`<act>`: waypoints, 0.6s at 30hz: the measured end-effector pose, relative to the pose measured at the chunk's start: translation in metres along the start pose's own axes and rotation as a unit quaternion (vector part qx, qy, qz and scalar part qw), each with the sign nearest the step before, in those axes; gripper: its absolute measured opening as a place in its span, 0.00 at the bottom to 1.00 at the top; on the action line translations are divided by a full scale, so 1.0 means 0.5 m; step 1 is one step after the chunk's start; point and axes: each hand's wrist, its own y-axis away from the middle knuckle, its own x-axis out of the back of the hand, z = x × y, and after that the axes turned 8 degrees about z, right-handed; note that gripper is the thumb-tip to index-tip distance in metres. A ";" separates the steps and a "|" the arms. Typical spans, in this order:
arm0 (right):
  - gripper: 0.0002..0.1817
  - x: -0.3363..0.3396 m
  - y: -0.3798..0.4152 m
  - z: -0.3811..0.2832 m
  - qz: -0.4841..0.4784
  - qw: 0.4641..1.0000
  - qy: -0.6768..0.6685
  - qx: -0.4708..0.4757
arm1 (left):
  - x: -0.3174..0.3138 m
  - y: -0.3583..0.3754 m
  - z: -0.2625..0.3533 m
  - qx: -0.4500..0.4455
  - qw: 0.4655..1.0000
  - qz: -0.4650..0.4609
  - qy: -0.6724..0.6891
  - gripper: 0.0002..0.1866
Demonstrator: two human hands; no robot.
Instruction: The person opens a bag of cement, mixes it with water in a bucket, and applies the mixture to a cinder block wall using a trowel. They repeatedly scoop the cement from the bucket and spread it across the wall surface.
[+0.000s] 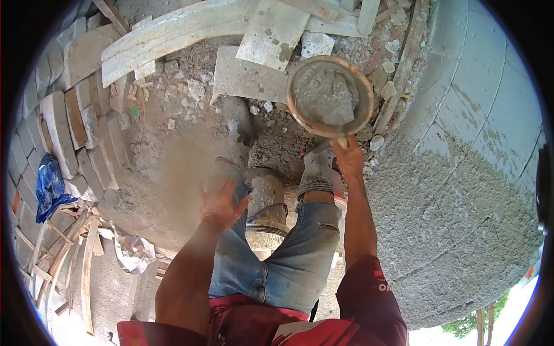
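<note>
Right hand is curled closed around a stubby yellowish handle, right at the near rim of a round basin. The business end of that tool is hard to make out, so I can't say for sure what it is. Basin's loaded with wet grey mortar, kinda lumpy and heaped up, and it sits out past the feet, right next to a couple of flat boards splashed with the same stuff.

Left hand is open, fingers loosely spread, not gripping anything I can see. It's over by the left knee, though I can't tell if it's actually touching the jeans. There's a big hazy smudge just beside it, so detail's rough there.

Between the legs there's a mortar-crusted bucket, and the boots are caked grey too. Rubble is scattered around on the ground ahead.

Further out, the curved wall on the right is rough grey low down and smoother and paler up top. Over on the left you've got stacked blocks, a crumpled blue plastic sheet and a messy pile of wood strips.
</note>
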 end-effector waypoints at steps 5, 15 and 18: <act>0.21 0.051 0.013 -0.063 0.102 0.978 0.183 0.009 | -0.003 0.001 0.002 -0.004 1.000 0.000 -0.001 0.31; 0.24 0.007 -0.032 -0.036 -0.003 1.000 0.014 -0.003 | 0.004 0.003 0.020 -0.014 0.999 -0.013 -0.034 0.31; 0.24 0.021 -0.017 0.001 0.009 0.997 -0.052 0.054 | 0.002 0.003 0.033 -0.010 0.999 -0.019 -0.037 0.32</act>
